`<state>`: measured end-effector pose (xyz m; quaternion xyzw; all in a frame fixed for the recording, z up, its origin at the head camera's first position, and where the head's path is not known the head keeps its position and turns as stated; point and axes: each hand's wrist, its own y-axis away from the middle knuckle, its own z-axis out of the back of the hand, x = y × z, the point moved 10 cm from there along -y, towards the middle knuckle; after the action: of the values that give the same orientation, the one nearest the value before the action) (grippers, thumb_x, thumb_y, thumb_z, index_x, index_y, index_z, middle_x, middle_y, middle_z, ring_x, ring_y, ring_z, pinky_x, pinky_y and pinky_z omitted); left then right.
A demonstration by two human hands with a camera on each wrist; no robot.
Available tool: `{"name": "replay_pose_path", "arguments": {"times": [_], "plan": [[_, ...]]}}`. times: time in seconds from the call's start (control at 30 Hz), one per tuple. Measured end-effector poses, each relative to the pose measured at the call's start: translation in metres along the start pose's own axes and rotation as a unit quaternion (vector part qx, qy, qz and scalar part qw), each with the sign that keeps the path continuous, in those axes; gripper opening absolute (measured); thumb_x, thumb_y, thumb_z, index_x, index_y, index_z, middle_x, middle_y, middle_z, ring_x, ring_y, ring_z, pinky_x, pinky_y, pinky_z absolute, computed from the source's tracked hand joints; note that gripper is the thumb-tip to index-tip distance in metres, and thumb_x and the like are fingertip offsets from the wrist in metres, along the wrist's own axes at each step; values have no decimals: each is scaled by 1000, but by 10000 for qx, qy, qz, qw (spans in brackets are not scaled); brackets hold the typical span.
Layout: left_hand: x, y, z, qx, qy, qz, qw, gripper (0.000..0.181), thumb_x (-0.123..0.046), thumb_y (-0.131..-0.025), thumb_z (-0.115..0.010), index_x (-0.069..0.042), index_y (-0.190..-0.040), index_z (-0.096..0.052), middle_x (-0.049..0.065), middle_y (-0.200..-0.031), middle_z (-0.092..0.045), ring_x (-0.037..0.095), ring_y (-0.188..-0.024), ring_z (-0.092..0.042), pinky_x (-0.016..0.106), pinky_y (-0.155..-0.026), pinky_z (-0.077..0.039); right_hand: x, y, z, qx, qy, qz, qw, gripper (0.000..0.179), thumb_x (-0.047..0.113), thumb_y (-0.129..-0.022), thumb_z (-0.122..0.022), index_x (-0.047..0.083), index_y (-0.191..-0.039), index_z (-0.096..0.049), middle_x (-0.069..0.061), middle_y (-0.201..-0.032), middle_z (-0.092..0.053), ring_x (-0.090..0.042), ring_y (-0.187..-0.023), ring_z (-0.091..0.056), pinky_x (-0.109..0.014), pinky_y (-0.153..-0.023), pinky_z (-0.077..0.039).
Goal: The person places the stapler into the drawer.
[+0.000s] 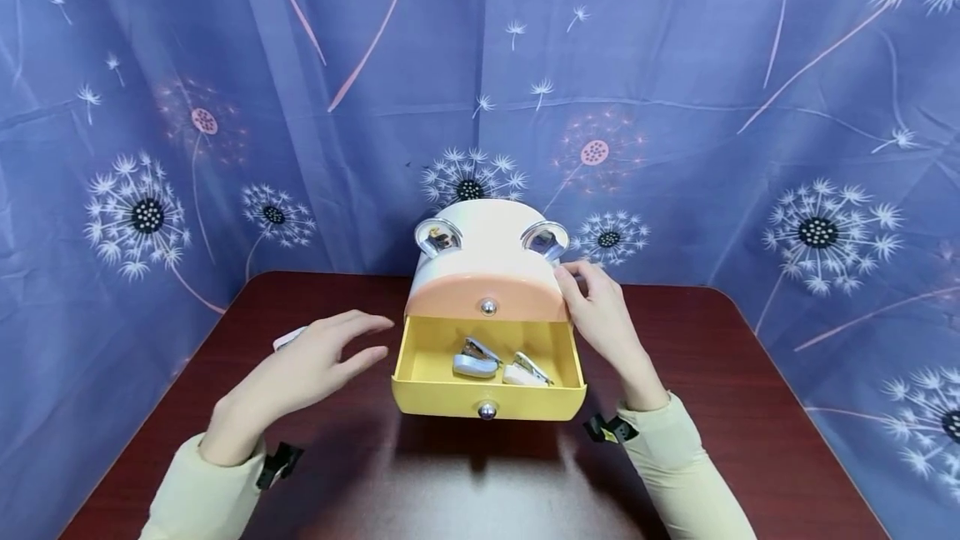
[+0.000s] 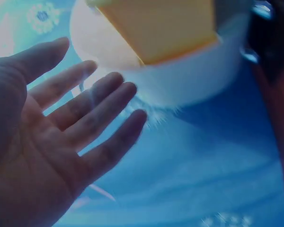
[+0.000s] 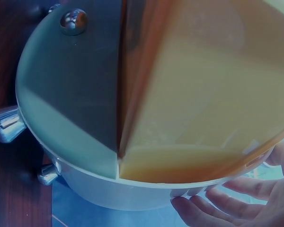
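Note:
A white desk organizer [image 1: 491,227] with two shiny round eye-like pieces stands on the table, its peach upper drawer [image 1: 457,294] closed. Pulled out below is the yellow drawer [image 1: 435,400], holding a blue stapler [image 1: 475,365] and a white stapler [image 1: 522,373]. My right hand [image 1: 600,307] rests against the organizer's right side; in the right wrist view its fingers [image 3: 227,201] touch the white wall. To the left of the yellow drawer hovers my left hand [image 1: 315,357], holding nothing, its fingers spread in the left wrist view.
Partly hidden behind my left hand, a small whitish object [image 1: 287,339] lies on the dark red table [image 1: 690,340]. A blue curtain [image 1: 360,165] with dandelion prints hangs right behind and beside the table.

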<state>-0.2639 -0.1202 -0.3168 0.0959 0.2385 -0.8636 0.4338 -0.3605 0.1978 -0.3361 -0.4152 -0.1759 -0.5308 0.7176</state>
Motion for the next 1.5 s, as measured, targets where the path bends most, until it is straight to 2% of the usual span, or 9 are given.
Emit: {"name": "replay_pose_path", "arguments": {"times": [0.2,0.5,0.63,0.77,0.93,1.07,1.2,1.33,1.5], "plan": [[47,26,0,3,-153,514,9986,33,-26,-96,-64,-8,-124,-65,4,-118,-65,23,-110,-61,46,-91,-48,3,1,0,-2,40,12,10000,44,49,-101,-45,13,-116,-65,-6,-91,-59,-20,-80,-58,-38,-73,-47],[127,58,10,-316,-527,1096,9921,32,-16,-88,-73,-1,-116,-65,13,-104,-66,28,-90,-62,48,-78,-48,4,-1,-5,14,27,72,10000,44,48,-102,-45,13,-116,-65,-6,-89,-59,-18,-76,-57,-38,-69,-47],[160,62,-3,-117,-496,1522,9870,46,-16,-86,-74,4,-124,-59,26,-116,-58,38,-99,-58,54,-84,-46,2,-1,-3,-37,37,23,10000,44,48,-101,-46,12,-116,-65,-6,-92,-59,-19,-78,-58,-38,-69,-48],[185,63,-22,221,-414,2028,9781,62,-20,-86,-75,8,-135,-48,33,-129,-47,46,-110,-50,61,-87,-42,2,0,-1,-46,42,17,10000,44,48,-101,-46,12,-116,-65,-7,-95,-60,-19,-81,-59,-38,-71,-48],[206,63,-43,704,-354,2688,9600,76,-29,-87,-73,7,-143,-36,36,-137,-36,52,-118,-42,69,-87,-37,3,0,0,-64,48,76,9999,42,48,-101,-47,13,-114,-66,-6,-95,-60,-19,-82,-60,-39,-72,-48],[219,61,-52,857,-456,2918,9515,78,-33,-86,-73,4,-144,-36,35,-136,-37,54,-119,-42,72,-85,-37,2,0,-1,-72,66,85,9999,43,48,-101,-46,13,-115,-66,-6,-97,-61,-19,-83,-60,-39,-72,-48],[226,58,-53,793,-614,2865,9528,73,-29,-85,-75,4,-141,-41,35,-130,-42,53,-115,-44,70,-81,-40,2,0,-1,-96,60,86,9999,42,47,-102,-46,12,-115,-65,-6,-97,-61,-19,-82,-60,-39,-70,-48],[224,56,-49,654,-705,2716,9576,66,-22,-83,-76,5,-136,-47,34,-122,-49,52,-111,-45,66,-78,-43,2,0,-1,-110,15,58,9999,42,48,-101,-46,13,-114,-65,-6,-98,-61,-19,-81,-60,-39,-68,-49],[225,55,-46,664,-790,2629,9593,62,-20,-81,-76,7,-131,-51,32,-114,-54,51,-106,-47,62,-75,-45,2,0,-1,-123,-24,21,9999,42,48,-101,-46,13,-114,-65,-5,-98,-62,-19,-82,-61,-38,-69,-50]]}}
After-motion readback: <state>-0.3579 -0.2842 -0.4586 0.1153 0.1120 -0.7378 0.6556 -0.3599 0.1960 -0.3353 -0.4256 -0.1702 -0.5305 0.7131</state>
